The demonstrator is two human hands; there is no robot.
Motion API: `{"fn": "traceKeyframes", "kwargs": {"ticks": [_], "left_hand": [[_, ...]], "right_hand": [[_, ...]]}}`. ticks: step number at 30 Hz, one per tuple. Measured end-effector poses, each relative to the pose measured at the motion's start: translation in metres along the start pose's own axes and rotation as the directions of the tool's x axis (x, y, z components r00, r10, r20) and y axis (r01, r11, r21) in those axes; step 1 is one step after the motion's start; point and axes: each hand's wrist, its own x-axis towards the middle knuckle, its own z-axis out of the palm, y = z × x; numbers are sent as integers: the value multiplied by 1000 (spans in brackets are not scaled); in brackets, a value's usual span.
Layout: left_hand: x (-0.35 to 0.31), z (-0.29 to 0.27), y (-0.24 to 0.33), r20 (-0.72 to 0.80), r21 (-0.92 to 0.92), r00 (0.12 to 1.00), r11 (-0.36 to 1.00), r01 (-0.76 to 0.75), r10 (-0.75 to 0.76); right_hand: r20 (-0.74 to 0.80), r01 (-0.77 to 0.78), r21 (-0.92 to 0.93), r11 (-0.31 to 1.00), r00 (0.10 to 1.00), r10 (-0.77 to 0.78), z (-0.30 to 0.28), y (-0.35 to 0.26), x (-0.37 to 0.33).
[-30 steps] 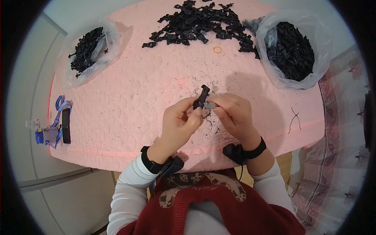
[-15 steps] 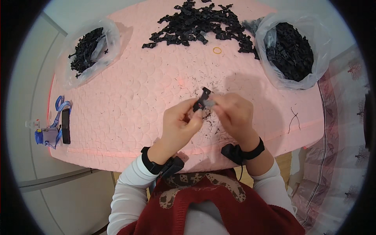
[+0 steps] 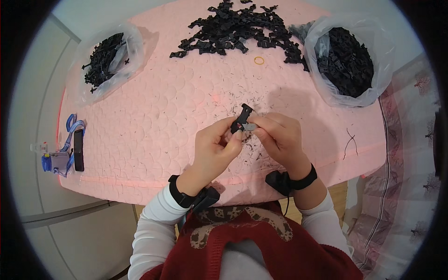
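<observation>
My left hand [image 3: 214, 142] pinches a small black plastic buckle-like part [image 3: 245, 111] between thumb and fingers, holding it tilted above the pink quilted cover. A small flat grey blade [image 3: 251, 126] is gripped by the thumb and fingertips of my right hand [image 3: 281, 137]. The blade's tip lies against the lower part of the black piece, where a little spot of red shows. Fine black shavings [image 3: 254, 151] are scattered beneath and around both hands.
Beyond the hands lies a large heap of black plastic parts [image 3: 242, 32]. Clear plastic bags of black pieces stand at far left [image 3: 136, 42] and far right [image 3: 389, 46]. A yellow rubber band [image 3: 255, 60], a dark twisted wire [image 3: 350, 140], and a black slab [image 3: 79, 150] rest on the cover [image 3: 140, 116].
My right hand has drawn slightly back and down, and the blade, blurred before, now shows clearly against the black part. The left hand keeps its hold almost unmoved.
</observation>
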Motion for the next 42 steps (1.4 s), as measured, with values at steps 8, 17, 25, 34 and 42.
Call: {"fn": "traceKeyframes", "kwargs": {"ticks": [8,17,25,34,42], "left_hand": [[-1,-2,-4,22,82,998,995,-58,56],[-1,0,-5,-8,66,999,997,-33,34],[0,0,6,9,-96,983,978,185,-185],[8,-10,8,417,-429,850,755,496,-322],[11,-3,4,513,-448,801,700,556,-308]], "right_hand": [[13,-38,36,999,999,37,1,2,-2],[-41,-11,-73,997,999,8,4,2,-3],[-117,-46,-70,997,992,38,8,13,-10],[148,-577,575,580,770,620,3,0,-2],[308,-634,613,472,742,596,-4,2,-5]]}}
